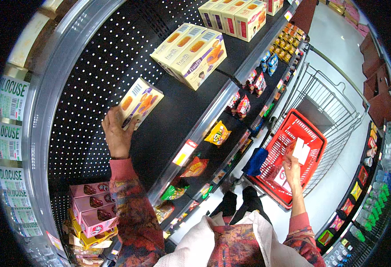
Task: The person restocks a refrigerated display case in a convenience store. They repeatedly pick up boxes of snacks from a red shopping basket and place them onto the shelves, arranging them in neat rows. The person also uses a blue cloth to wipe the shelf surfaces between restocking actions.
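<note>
My left hand (119, 128) grips the lower end of a cream-and-purple Franzzi biscuit box (142, 103) over the black shelf. A block of similar Franzzi boxes (192, 55) stands farther along that shelf. Low at the right, my right hand (292, 167) reaches over a red plastic shopping basket (318, 147) resting on a metal cart. Its fingers touch or hover at a white box (301, 152) in the basket; whether they grip it is unclear. Another white-and-red pack (282, 177) lies beneath the hand.
Pink boxes (97, 217) are stacked at the lower left. The shelf's front rail (185, 152) carries a price tag. Snack bags (218, 133) lie on the shelf below. The wire shopping cart (342, 116) stands in the aisle, opposite shelves with bottles (372, 207).
</note>
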Demonstrator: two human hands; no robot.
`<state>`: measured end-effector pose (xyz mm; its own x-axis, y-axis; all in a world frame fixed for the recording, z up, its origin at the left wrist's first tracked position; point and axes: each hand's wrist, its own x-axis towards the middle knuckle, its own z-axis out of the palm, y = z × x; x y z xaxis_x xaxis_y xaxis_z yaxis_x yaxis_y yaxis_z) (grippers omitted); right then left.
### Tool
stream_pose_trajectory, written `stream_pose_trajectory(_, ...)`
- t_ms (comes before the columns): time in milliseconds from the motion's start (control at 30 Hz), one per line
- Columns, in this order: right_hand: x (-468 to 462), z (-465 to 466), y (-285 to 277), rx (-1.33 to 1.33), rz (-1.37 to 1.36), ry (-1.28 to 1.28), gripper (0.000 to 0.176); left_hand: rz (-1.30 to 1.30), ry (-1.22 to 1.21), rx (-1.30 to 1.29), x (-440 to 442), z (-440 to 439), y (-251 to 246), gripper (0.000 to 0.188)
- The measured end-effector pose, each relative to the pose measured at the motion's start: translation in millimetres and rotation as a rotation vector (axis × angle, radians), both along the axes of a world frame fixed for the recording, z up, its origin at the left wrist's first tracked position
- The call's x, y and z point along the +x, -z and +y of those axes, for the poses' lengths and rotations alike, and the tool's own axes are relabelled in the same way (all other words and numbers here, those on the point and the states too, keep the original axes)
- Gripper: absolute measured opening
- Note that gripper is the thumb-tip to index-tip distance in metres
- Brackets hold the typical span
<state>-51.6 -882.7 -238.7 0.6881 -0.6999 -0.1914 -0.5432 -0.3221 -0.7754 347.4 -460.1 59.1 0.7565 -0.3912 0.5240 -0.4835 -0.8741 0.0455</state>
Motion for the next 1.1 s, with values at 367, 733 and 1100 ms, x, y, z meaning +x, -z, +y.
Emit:
stream_pose_trajectory(367,26,54,-90,0.063,-0.231,-0.079,0.04,0.401,0.222,-0.677,-54,-4,-15,0.044)
stream_pose_trajectory(733,37,97,-146,1.138,-0.477,-0.233,0.067,1.457,0.443,-0.645,-187,-120,72,0.049)
stream_pose_trajectory(1100,-12,37,-54,1.066,-0.471,0.5,0.058,1.439,0.525,-0.452,-216,-148,137,0.059)
